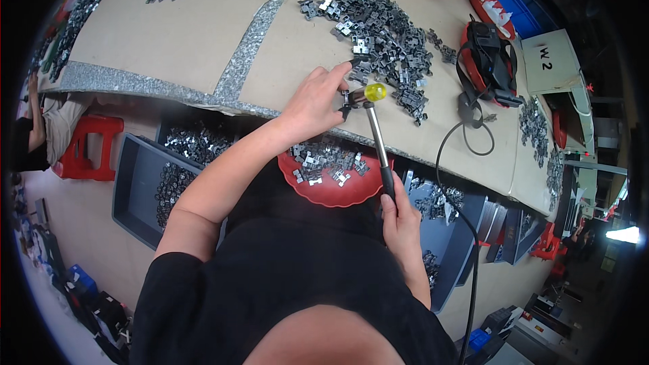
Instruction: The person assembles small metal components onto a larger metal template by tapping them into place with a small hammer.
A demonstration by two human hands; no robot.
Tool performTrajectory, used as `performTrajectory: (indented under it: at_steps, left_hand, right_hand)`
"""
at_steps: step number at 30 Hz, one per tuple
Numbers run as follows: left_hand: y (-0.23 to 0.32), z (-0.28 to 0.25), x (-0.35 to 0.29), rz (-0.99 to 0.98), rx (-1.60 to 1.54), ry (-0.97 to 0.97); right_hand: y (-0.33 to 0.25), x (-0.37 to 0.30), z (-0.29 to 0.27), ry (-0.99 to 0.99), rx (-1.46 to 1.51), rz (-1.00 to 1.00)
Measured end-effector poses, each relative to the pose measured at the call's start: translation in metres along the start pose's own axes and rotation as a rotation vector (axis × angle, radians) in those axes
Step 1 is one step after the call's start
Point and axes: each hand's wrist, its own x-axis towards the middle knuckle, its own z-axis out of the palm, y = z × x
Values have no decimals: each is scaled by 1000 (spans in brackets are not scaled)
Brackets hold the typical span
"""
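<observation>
My right hand (pixel 403 220) grips the black handle end of a hammer (pixel 376 134) with a silver shaft and a yellow face on its head. The hammer head is at the table's near edge, right beside the fingertips of my left hand (pixel 313 105). Those fingers are curled around a small dark metal part (pixel 346 99), partly hidden by the hand and the hammer head. Just beyond lies a large heap of small metal clips (pixel 395 37) on the tabletop. Below the edge, at my lap, a red scalloped tray (pixel 331 197) holds more silver clips.
Grey bins (pixel 138 192) with metal parts stand under the table on both sides. A black strapped device (pixel 490 61) lies to the right, near a black cable (pixel 466 213) that hangs over the edge. A red stool (pixel 88 149) stands left, beside another person's arm (pixel 34 108).
</observation>
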Motion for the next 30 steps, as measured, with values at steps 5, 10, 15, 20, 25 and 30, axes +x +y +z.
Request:
performTrajectory:
  at_steps: [5, 10, 15, 20, 25, 30]
  left_hand:
    - [21, -18, -14, 94, -40, -320]
    - [19, -5, -5, 9, -83, -208]
    - [2, 23, 37, -49, 269, 186]
    - [0, 11, 35, -69, 282, 62]
    - [9, -16, 21, -152, 109, -44]
    - [15, -24, 9, -875, -1071, -60]
  right_hand:
    - [6, -14, -9, 220, 364, -60]
    - [14, -9, -8, 236, 437, -27]
    - [4, -6, -4, 175, 469, 28]
    - [8, -7, -2, 168, 443, 20]
    - [13, -6, 0, 142, 481, 44]
    - [6, -1, 3, 66, 486, 70]
